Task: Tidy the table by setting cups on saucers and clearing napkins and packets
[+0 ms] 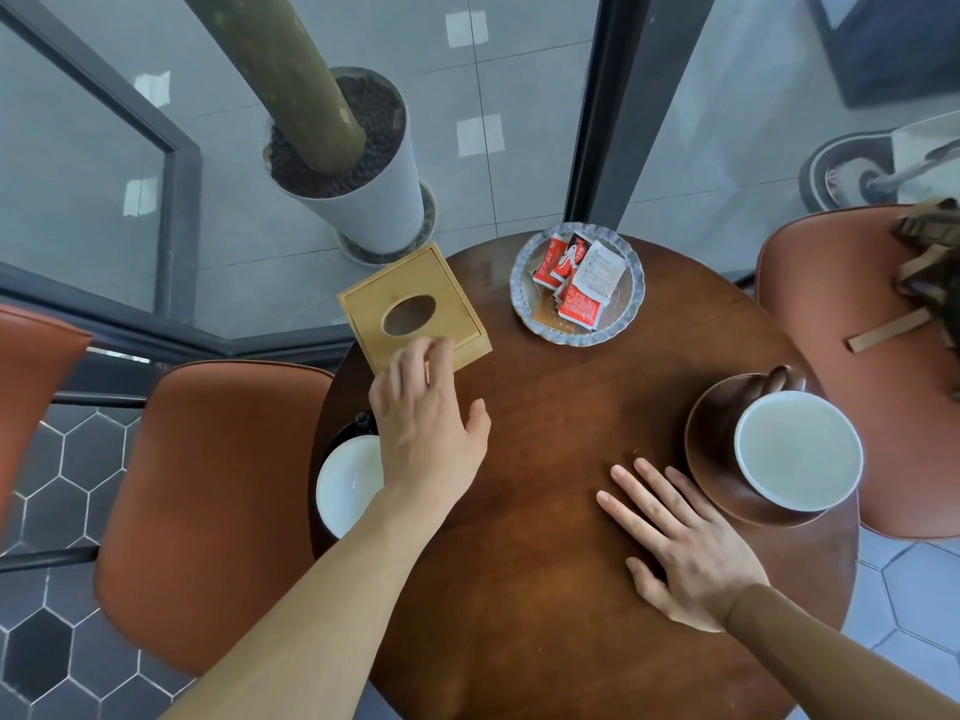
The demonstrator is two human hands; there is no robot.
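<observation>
Left hand [426,428] spread open, fingertips on the wooden tissue box [413,309]; right hand [680,543] flat, empty, beside the cup [797,449] on its saucer [711,449]. Packets [576,283] lie beyond both. Square the box gently, pushing evenly

Polished dark wood table [545,407], pale matt wooden tissue box [410,309], glossy paper packets [576,283]

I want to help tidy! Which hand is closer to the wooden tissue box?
Left. The left hand already reaches over the light wooden tissue box, fingertips at its near edge. The right hand lies flat on the round brown table, farther away.
</observation>
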